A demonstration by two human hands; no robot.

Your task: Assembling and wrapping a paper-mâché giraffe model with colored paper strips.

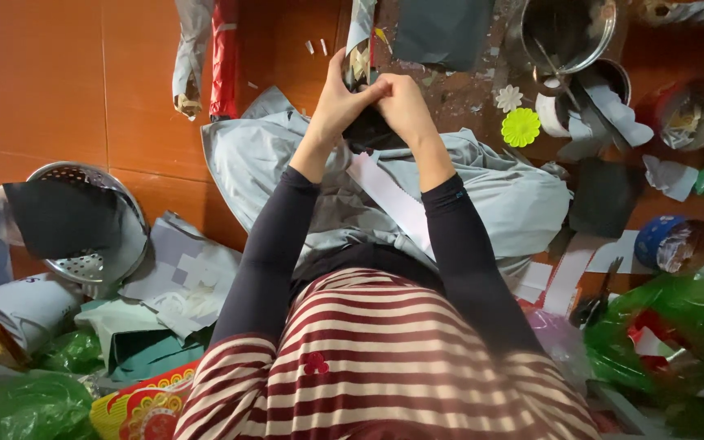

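Observation:
Both of my hands meet over my lap. My left hand (337,102) and my right hand (405,106) together grip a small dark craft piece (366,126), with a shiny rolled strip (360,61) rising from it between the fingers. A white paper strip (393,195) lies across the grey cloth (499,195) on my lap below the hands. What exactly the fingers pinch is hidden.
A yellow paper flower (521,127) and a white one (508,98) lie on the floor at right, near steel pots (564,33) and tape rolls (670,240). Scissors (592,305) lie at lower right. A metal colander (95,220) with black sheet sits left; green bags (662,334) crowd the edges.

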